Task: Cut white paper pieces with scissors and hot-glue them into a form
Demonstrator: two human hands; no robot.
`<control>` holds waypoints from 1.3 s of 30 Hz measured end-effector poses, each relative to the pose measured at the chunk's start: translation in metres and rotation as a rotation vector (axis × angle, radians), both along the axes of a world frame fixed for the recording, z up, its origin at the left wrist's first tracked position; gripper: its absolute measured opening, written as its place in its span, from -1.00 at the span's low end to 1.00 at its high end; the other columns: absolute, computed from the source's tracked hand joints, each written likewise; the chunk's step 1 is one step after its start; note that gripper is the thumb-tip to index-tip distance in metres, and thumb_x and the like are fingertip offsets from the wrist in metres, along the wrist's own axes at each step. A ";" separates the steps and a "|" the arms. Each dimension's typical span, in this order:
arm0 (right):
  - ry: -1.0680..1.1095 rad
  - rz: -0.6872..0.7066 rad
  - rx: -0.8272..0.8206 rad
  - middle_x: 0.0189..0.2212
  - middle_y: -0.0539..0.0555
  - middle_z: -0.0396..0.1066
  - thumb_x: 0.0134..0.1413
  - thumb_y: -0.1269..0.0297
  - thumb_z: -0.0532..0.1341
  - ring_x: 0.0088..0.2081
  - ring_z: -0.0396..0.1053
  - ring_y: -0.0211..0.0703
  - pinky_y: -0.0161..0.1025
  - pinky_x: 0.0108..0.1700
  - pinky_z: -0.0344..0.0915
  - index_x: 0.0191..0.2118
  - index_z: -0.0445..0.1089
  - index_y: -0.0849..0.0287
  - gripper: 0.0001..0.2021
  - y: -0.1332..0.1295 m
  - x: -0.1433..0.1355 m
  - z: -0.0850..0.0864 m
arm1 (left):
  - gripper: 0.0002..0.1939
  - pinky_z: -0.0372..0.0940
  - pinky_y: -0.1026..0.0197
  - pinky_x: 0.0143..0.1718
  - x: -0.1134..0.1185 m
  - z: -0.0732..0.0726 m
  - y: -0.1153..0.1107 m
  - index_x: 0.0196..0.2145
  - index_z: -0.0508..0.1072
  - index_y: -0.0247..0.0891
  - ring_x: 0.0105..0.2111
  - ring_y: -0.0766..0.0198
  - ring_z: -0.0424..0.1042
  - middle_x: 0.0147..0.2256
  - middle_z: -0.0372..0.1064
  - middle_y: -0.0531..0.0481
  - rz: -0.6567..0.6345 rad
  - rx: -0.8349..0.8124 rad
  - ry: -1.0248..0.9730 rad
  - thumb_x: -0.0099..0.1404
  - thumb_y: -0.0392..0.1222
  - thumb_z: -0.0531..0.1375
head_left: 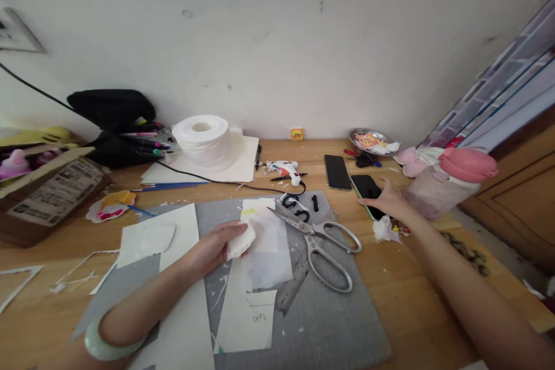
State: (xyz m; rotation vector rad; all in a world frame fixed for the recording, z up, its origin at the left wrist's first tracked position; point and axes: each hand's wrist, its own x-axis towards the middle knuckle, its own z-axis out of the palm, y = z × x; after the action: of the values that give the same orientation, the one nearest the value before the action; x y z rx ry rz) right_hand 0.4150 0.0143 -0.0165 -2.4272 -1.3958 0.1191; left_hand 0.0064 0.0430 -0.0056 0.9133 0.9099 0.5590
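My left hand is closed around a small white piece that looks like layered paper, above the sheets on the grey cutting mat. On the right, my right hand has its thumb and fingers spread at the edges of a dark-screened phone lying on the table. A second phone lies just left of it. Large metal scissors rest partly open between my hands, over a grey ruler. White paper with pencil marks lies below my left hand.
A big white paper roll and a white glue gun stand or lie along the back. A cardboard box is at left. At right are a pink-lidded bottle, a metal bowl and crumpled tissue.
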 end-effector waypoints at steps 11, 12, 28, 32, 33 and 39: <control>-0.136 0.349 0.202 -0.32 0.13 0.47 0.05 -0.01 -0.05 -0.15 0.36 0.05 0.06 -0.01 0.14 -0.65 0.44 0.06 -0.53 -0.043 0.027 0.017 | -0.74 0.15 0.37 -0.61 0.005 0.006 0.008 -0.53 0.42 -0.31 -0.65 0.38 0.26 -0.66 0.33 0.08 0.055 -0.179 0.087 -0.06 -0.06 0.31; -0.136 0.370 0.166 -0.31 0.13 0.47 0.06 -0.02 -0.05 -0.14 0.36 0.06 0.09 0.00 0.12 -0.65 0.44 0.05 -0.52 -0.043 0.029 0.015 | -0.74 0.15 0.37 -0.62 0.005 0.006 0.009 -0.52 0.42 -0.30 -0.65 0.38 0.26 -0.66 0.34 0.08 0.048 -0.196 0.088 -0.06 -0.05 0.31; -0.070 0.376 0.239 -0.16 0.24 0.38 0.13 0.13 -0.13 0.01 0.23 0.05 0.01 0.00 0.15 -0.24 0.29 0.16 -0.67 -0.023 0.028 -0.009 | -0.74 0.22 0.40 -0.61 0.005 -0.002 0.016 -0.61 0.45 -0.27 -0.66 0.41 0.28 -0.66 0.36 0.10 0.080 -0.357 0.084 -0.12 -0.04 0.36; -0.029 0.342 0.272 -0.22 0.19 0.41 0.14 0.15 -0.12 0.02 0.22 0.04 0.02 0.02 0.12 -0.26 0.25 0.11 -0.73 -0.023 0.028 -0.009 | -0.72 0.24 0.40 -0.62 0.004 -0.004 0.018 -0.58 0.47 -0.28 -0.65 0.38 0.31 -0.66 0.38 0.08 0.056 -0.407 0.070 -0.18 -0.05 0.39; -0.011 0.331 0.302 -0.23 0.18 0.41 0.15 0.16 -0.13 0.03 0.21 0.03 0.01 0.02 0.12 -0.26 0.23 0.11 -0.75 -0.023 0.029 -0.009 | -0.73 0.23 0.40 -0.63 0.004 -0.004 0.017 -0.58 0.47 -0.28 -0.66 0.38 0.31 -0.66 0.38 0.08 0.064 -0.405 0.079 -0.18 -0.06 0.39; 0.022 0.350 0.335 -0.15 0.21 0.37 0.15 0.07 -0.12 0.02 0.21 0.06 0.05 0.00 0.14 -0.23 0.19 0.10 -0.73 -0.023 0.030 -0.018 | -0.77 0.29 0.39 -0.56 0.008 0.002 0.013 -0.56 0.47 -0.28 -0.64 0.37 0.33 -0.65 0.39 0.08 0.138 -0.365 0.144 -0.14 -0.11 0.38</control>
State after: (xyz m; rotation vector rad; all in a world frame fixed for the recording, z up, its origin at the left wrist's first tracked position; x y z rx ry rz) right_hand 0.4452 -0.0085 -0.0343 -1.8951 -1.6682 -0.0055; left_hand 0.0139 0.0560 -0.0031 0.5682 1.1674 0.4282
